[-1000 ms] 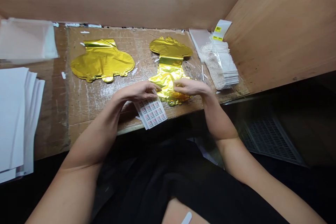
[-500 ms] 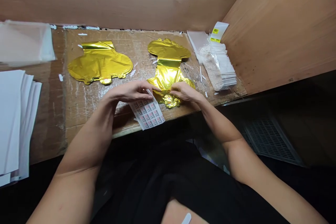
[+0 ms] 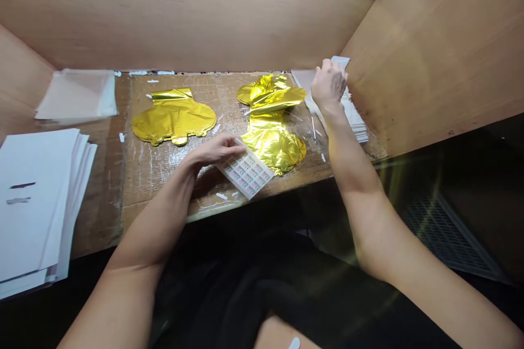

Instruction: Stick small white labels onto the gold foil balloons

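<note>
My left hand (image 3: pixel 216 150) is closed on the upper corner of a sticker sheet (image 3: pixel 249 173) printed with rows of small labels. The sheet tilts over the front of the work surface and overlaps gold foil balloons (image 3: pixel 270 142), which lie flat in a crinkled pile. At the back right, my right hand (image 3: pixel 328 86) is above a stack of white slips (image 3: pixel 355 120) with its fingers curled in; whatever they may pinch is hidden. A second pile of flat gold foil balloons (image 3: pixel 174 120) lies left of my left hand.
White paper sheets (image 3: pixel 36 202) are piled at the left, with translucent plastic bags (image 3: pixel 79 95) behind them. Wooden panels (image 3: pixel 204 11) close off the back and right side. Small white scraps (image 3: pixel 221 196) dot the cardboard-covered table (image 3: pixel 164 185).
My right hand has left the foil and moved up and right to the white stack. The right foil pile has shifted, its upper part now crumpled. My left hand still holds the sticker sheet.
</note>
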Demonstrator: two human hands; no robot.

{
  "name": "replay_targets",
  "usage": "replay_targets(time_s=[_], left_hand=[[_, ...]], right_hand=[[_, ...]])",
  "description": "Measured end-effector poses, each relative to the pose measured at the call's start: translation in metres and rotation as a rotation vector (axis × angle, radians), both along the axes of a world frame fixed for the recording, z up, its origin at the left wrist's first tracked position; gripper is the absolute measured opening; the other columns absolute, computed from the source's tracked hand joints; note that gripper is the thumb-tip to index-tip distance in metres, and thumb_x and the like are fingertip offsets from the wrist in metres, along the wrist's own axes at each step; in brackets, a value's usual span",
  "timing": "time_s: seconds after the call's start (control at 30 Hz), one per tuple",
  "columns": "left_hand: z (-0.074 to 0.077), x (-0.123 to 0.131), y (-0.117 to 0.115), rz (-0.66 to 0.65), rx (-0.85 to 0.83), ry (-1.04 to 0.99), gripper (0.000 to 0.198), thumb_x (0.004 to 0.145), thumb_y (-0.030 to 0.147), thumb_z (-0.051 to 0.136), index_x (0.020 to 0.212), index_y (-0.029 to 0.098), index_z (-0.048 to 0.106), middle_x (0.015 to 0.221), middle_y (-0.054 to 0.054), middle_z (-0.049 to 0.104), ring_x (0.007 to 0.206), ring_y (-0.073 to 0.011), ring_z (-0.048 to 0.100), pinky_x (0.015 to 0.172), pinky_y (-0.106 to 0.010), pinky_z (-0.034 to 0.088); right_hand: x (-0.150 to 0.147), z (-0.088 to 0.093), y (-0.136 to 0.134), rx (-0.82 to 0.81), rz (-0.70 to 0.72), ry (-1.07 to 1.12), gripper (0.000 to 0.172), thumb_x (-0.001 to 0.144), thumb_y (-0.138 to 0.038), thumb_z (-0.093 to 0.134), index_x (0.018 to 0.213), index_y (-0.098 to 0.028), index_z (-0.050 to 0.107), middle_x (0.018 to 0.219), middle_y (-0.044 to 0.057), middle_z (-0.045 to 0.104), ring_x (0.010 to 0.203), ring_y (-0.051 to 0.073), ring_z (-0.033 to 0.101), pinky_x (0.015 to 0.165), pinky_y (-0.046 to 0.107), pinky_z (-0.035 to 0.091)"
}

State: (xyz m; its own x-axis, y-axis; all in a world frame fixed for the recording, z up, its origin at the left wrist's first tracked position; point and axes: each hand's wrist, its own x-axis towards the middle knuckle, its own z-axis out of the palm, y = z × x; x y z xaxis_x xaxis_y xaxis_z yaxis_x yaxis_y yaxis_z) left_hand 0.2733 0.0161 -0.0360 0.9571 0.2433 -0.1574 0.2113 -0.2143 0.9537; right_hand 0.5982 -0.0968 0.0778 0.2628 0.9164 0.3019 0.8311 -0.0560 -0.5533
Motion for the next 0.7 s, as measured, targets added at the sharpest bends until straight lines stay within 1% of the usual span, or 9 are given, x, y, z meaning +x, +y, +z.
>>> replay_targets(time_s=[0.07,0.1,0.17,0.23,0.3,0.37,0.5,0.6,0.7], left_hand=[[0.001,0.001,-0.001,0.165,-0.099,-0.070,0.054,0.084,0.065,0.078,0.099,0.013,0.078,0.088,-0.009,0.081,0.073,-0.0192,0.072,0.064,-0.027,0.058],[0.001,0.003,-0.003,0.219,-0.138,-0.097,0.056,0.082,0.065,0.080,0.099,0.012,0.078,0.090,-0.010,0.082,0.073,-0.0192,0.073,0.065,-0.028,0.059],[0.001,0.006,-0.005,0.283,-0.188,-0.132,0.057,0.078,0.064,0.084,0.099,0.011,0.078,0.091,-0.011,0.082,0.073,-0.0194,0.073,0.065,-0.029,0.061],[0.000,0.009,-0.009,0.318,-0.204,-0.148,0.058,0.076,0.064,0.086,0.099,0.011,0.078,0.090,-0.011,0.082,0.073,-0.0194,0.073,0.066,-0.030,0.062],[-0.001,0.011,-0.011,0.340,-0.200,-0.153,0.060,0.077,0.065,0.085,0.099,0.011,0.077,0.090,-0.011,0.082,0.074,-0.0198,0.073,0.067,-0.030,0.062],[-0.001,0.011,-0.012,0.353,-0.184,-0.157,0.061,0.079,0.067,0.083,0.100,0.010,0.077,0.093,-0.011,0.082,0.076,-0.0198,0.074,0.068,-0.030,0.063],[-0.003,0.011,-0.012,0.332,-0.179,-0.153,0.062,0.081,0.067,0.082,0.102,0.009,0.077,0.092,-0.012,0.082,0.073,-0.0190,0.073,0.068,-0.030,0.063],[-0.004,0.011,-0.012,0.300,-0.190,-0.137,0.059,0.083,0.067,0.080,0.099,0.010,0.078,0.088,-0.011,0.082,0.070,-0.0185,0.073,0.065,-0.029,0.062],[-0.002,0.011,-0.013,0.295,-0.192,-0.118,0.055,0.083,0.064,0.080,0.094,0.011,0.078,0.085,-0.010,0.081,0.066,-0.0174,0.071,0.061,-0.027,0.061]], right_hand=[[-0.025,-0.012,-0.017,0.070,-0.038,0.038,0.036,0.111,-0.032,0.044,0.095,-0.011,0.070,0.087,0.010,0.068,0.083,0.016,0.060,0.072,0.030,0.043],[-0.042,-0.024,-0.028,0.013,-0.002,0.105,0.031,0.108,-0.035,0.053,0.098,-0.012,0.071,0.089,0.009,0.070,0.081,0.015,0.061,0.072,0.030,0.045],[-0.076,-0.050,-0.051,-0.178,0.204,0.323,0.027,0.099,-0.042,0.070,0.102,-0.015,0.074,0.089,0.006,0.074,0.078,0.016,0.064,0.071,0.030,0.050],[-0.101,-0.075,-0.070,-0.213,0.298,0.580,0.031,0.093,-0.044,0.076,0.105,-0.016,0.075,0.095,0.006,0.076,0.083,0.017,0.068,0.076,0.031,0.055],[-0.113,-0.090,-0.082,-0.127,0.255,0.736,0.033,0.090,-0.044,0.079,0.105,-0.015,0.075,0.100,0.006,0.077,0.087,0.018,0.070,0.082,0.032,0.057],[-0.114,-0.097,-0.087,-0.059,0.177,0.791,0.034,0.088,-0.044,0.080,0.105,-0.015,0.076,0.101,0.006,0.077,0.088,0.018,0.071,0.084,0.032,0.057],[-0.112,-0.097,-0.092,-0.006,0.088,0.708,0.027,0.088,-0.040,0.077,0.099,-0.016,0.076,0.096,0.006,0.078,0.087,0.019,0.071,0.082,0.033,0.057],[-0.115,-0.096,-0.097,0.037,0.052,0.451,0.019,0.094,-0.036,0.069,0.098,-0.018,0.075,0.096,0.007,0.079,0.088,0.021,0.072,0.085,0.035,0.056],[-0.118,-0.101,-0.102,0.067,0.084,0.140,0.017,0.100,-0.031,0.059,0.096,-0.021,0.072,0.100,0.009,0.079,0.094,0.023,0.071,0.090,0.036,0.053]])
